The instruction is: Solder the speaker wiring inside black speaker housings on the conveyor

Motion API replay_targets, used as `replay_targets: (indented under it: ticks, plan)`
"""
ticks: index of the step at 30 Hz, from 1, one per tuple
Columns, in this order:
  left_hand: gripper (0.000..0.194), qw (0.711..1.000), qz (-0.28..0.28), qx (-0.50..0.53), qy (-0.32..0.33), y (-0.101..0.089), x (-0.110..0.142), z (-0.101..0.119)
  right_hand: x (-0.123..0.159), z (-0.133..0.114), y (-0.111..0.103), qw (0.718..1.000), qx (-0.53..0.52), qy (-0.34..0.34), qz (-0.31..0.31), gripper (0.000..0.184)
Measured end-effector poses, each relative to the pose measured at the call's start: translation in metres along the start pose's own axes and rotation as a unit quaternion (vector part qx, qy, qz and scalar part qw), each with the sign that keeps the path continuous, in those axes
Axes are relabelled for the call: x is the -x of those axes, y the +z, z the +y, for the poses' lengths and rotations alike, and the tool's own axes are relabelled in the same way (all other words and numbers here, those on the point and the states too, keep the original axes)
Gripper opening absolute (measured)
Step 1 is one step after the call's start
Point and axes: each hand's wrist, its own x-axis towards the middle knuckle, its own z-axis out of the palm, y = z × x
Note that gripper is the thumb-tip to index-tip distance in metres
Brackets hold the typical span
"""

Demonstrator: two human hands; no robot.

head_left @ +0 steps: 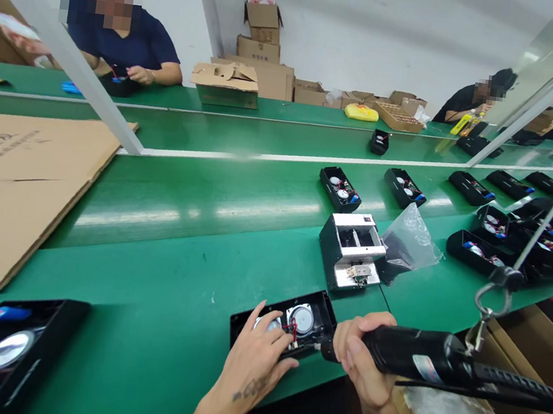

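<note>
An open black speaker housing [312, 307] with round silver speakers and red wires lies at the near edge of the green bench. My left hand [258, 352] rests on it, fingers curled over the wires and the left speaker. My right hand [361, 362] is wrapped round a black electric screwdriver [438, 364], whose tip points left at the housing's right end. The screwdriver hangs from a metal hook and cable [494, 297].
A silver metal fixture [352, 246] and a clear plastic bag [411, 240] sit just beyond. Several black housings [340, 189] lie along the green conveyor [208, 192] and at right. Flat cardboard [16, 188] lies left, another housing [1, 351] bottom left. Two people work across the belt.
</note>
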Motion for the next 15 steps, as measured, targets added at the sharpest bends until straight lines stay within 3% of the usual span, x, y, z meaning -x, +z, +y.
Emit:
replay_targets:
  ticks: [6,15]
  plan:
    - [0.019,1.0,0.011,0.004,-0.009,0.009,0.004,-0.001,-0.002,0.016,-0.004,1.0,0.023,0.009,0.017,0.014]
    - [0.013,0.999,0.028,0.017,-0.005,0.008,0.003,-0.001,0.006,0.026,-0.005,0.999,0.038,0.027,-0.008,0.012]
